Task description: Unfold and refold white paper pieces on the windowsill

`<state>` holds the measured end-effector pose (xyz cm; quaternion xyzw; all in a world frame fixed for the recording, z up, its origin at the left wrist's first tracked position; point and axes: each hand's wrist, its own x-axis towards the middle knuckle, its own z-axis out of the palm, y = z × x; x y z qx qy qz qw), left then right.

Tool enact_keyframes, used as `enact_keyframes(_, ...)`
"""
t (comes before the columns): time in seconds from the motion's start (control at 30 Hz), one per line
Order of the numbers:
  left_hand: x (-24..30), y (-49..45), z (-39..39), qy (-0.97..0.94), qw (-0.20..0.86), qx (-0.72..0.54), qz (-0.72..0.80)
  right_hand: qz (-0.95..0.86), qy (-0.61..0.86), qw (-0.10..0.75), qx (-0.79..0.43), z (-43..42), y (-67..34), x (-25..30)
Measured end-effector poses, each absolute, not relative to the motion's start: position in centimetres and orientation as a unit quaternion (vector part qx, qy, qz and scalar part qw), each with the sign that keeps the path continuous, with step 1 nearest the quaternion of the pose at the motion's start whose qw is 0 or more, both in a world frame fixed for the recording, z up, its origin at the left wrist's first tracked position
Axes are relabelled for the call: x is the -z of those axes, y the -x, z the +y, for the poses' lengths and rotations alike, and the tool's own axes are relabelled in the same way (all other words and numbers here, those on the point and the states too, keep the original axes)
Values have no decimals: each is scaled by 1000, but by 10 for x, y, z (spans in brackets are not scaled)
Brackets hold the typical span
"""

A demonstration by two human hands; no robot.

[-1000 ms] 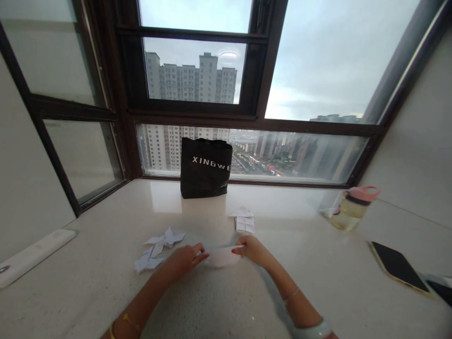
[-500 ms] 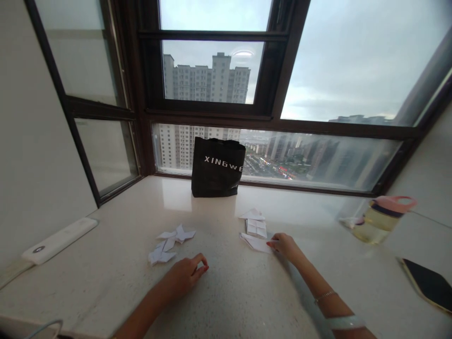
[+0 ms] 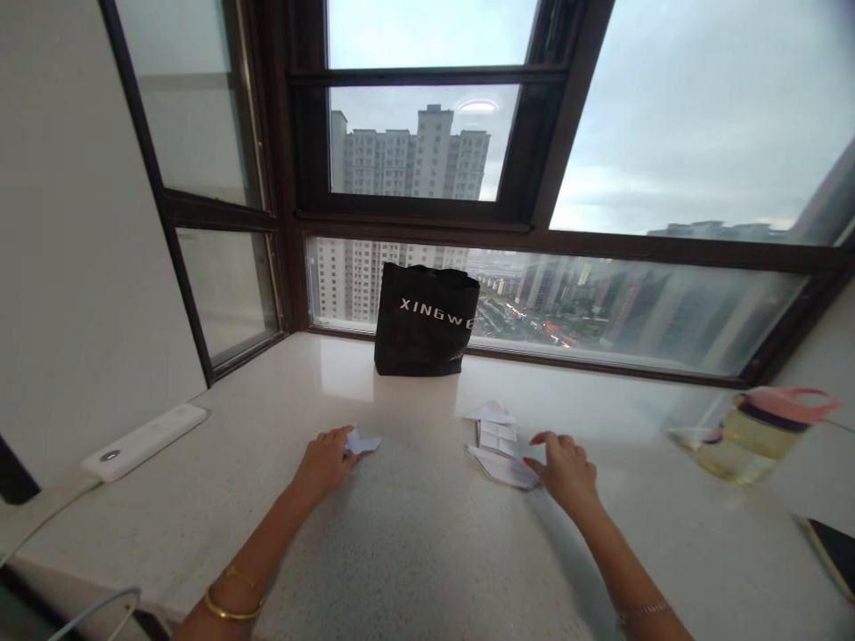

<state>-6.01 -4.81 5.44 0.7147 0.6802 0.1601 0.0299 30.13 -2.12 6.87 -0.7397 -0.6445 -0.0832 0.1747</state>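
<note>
My left hand (image 3: 326,465) is closed around small folded white paper pieces (image 3: 364,443) on the left of the white sill. Most of the paper is hidden behind the fingers and palm; one pointed end sticks out to the right. On the other side, my right hand (image 3: 569,469) hovers open, thumb and index finger apart with nothing seen between them. Its thumb is right by the corner of a folded paper with a slanted edge (image 3: 504,468). Behind that paper lie a creased, square-looking folded piece (image 3: 498,436) and a triangular one (image 3: 492,411).
A black bag with white letters (image 3: 427,325) stands against the window. To the right are a pink-lidded bottle (image 3: 754,436) and a dark flat device (image 3: 832,547), cut off by the frame. A white power strip (image 3: 147,442) with a cable lies at the left edge.
My left hand has reached forward and left onto the folded paper there and closed on it. My right hand has let go of the slanted paper and opened. The view has shifted slightly left.
</note>
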Motion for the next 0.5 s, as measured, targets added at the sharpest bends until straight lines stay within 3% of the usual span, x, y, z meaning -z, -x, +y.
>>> enact_keyframes(0.2, -55, 39, -39, -717, 6, -120, 687, -757, 622, 198, 13, -27, -215, -63)
enact_keyframes(0.3, -57, 35, -39, -726, -3, -124, 676, -818, 512, 249, -80, -34, -174, -48)
enact_keyframes(0.5, -58, 17, -66, -768, 80, -262, 579, -842, 443, 290, -100, -46, -149, -39)
